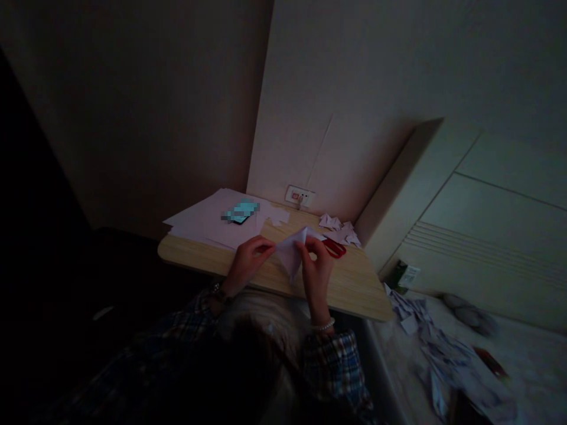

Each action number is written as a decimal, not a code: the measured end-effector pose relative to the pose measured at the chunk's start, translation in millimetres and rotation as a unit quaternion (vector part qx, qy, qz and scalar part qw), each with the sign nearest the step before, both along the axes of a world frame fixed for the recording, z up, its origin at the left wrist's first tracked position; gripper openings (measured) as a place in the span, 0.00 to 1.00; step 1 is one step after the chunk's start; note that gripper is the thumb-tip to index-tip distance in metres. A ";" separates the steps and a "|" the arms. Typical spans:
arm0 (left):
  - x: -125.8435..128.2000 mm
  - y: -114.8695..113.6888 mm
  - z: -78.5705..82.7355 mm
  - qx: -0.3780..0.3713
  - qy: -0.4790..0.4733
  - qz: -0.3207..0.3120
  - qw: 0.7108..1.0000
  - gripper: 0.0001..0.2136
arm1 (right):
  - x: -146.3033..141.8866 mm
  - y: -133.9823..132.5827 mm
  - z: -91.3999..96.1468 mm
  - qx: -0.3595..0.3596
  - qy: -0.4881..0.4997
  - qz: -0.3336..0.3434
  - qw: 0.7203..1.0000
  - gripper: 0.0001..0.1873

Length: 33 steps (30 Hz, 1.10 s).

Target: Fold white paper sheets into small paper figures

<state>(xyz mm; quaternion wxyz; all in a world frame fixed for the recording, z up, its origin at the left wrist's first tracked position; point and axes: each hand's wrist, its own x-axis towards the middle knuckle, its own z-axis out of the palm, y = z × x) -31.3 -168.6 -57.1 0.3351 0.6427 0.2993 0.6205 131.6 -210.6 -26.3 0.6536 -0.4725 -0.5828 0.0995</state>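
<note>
A white sheet of paper [290, 252], partly folded to a point at its top, is held up over the front of the wooden table. My left hand [251, 260] pinches its left corner between thumb and fingers. At the right side of the sheet, my right hand [315, 262] grips the edge near the upper point. Just behind my right hand lie red-handled scissors [335, 248], their blades hidden. Small folded paper pieces [331, 222] sit farther back on the right of the table.
A stack of white paper [204, 221] covers the left of the wooden table [354, 289], with a phone [243, 211] on top. A wall socket [300, 195] with a plug is behind. To the right, a bed [527, 360] holds many folded papers [438, 342] and a green box [401, 276].
</note>
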 end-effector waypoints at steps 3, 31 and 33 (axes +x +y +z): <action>0.0 -1.7 1.0 0.010 0.006 0.003 1.000 0.08 | 1.2 0.3 0.4 0.010 -0.010 -0.022 1.000 0.16; -1.5 -8.4 11.0 -0.003 -0.078 0.038 0.996 0.07 | 18.6 -2.6 46.5 -0.026 -0.092 0.062 0.994 0.11; -1.3 -9.0 13.0 -0.035 -0.084 0.029 0.995 0.09 | 17.6 -1.7 44.2 -0.022 -0.081 0.057 0.995 0.12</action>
